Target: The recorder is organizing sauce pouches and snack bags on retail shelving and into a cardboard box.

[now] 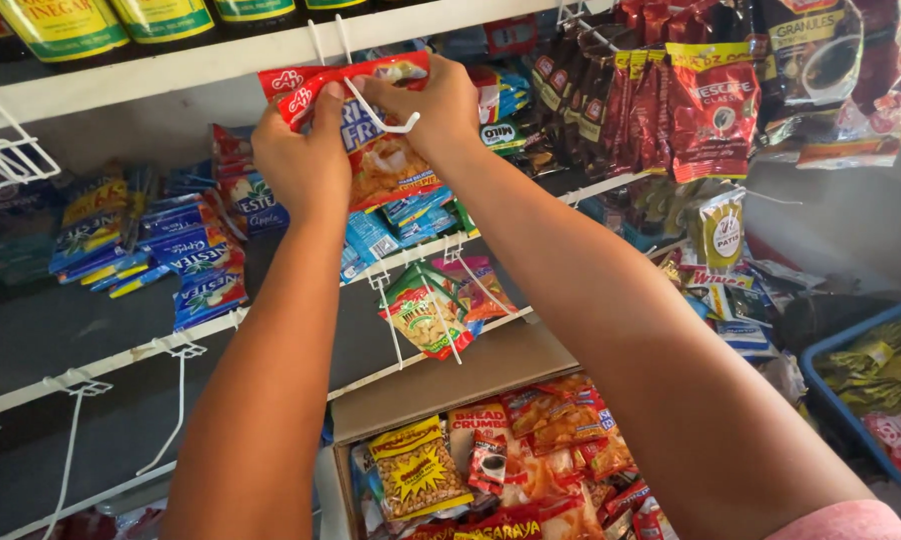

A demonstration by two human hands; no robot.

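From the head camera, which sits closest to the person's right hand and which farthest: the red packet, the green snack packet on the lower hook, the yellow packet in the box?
1. Red packet: gripped by the right hand.
2. Green snack packet: on a hook below.
3. Yellow packet: bottom, in the cardboard box.

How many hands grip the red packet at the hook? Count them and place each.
2. The left hand pinches the top left corner of the red packet; the right hand holds its top right edge by the white hook. No other hands show.
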